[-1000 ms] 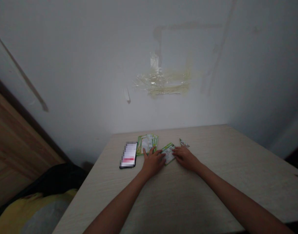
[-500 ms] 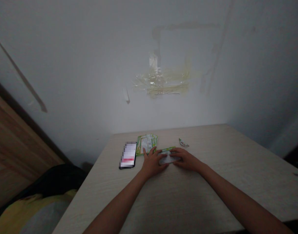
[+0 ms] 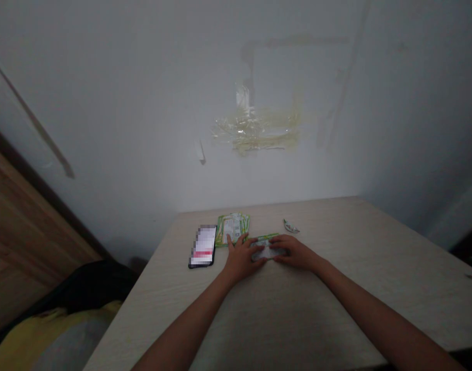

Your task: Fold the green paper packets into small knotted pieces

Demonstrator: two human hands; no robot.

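A flat green-and-white printed packet [image 3: 267,251] lies on the table between my two hands. Its left end is under my left hand [image 3: 241,260], thumb at the near edge and inner fingers on top, while the outer fingers spread towards a fanned stack of similar green packets [image 3: 231,230]. My right hand [image 3: 296,252] grips the other end, fingertips on the far side and thumb near the front edge. Both hands partly cover the packet. Just beyond the right hand rests a small crumpled green-and-white wrapper piece [image 3: 290,226].
A phone [image 3: 203,246] with a blurred screen lies left of the stack. The pale wooden table [image 3: 348,299] meets a grey wall [image 3: 143,103] bearing peeling tape [image 3: 255,131]. Left of the table are a yellow-and-grey cloth item [image 3: 58,337] and wooden panelling [image 3: 23,226].
The packet has turned from slanted to nearly square with the table's back edge. My right hand has shifted from its upper right corner to round its right end. The left hand has barely moved.
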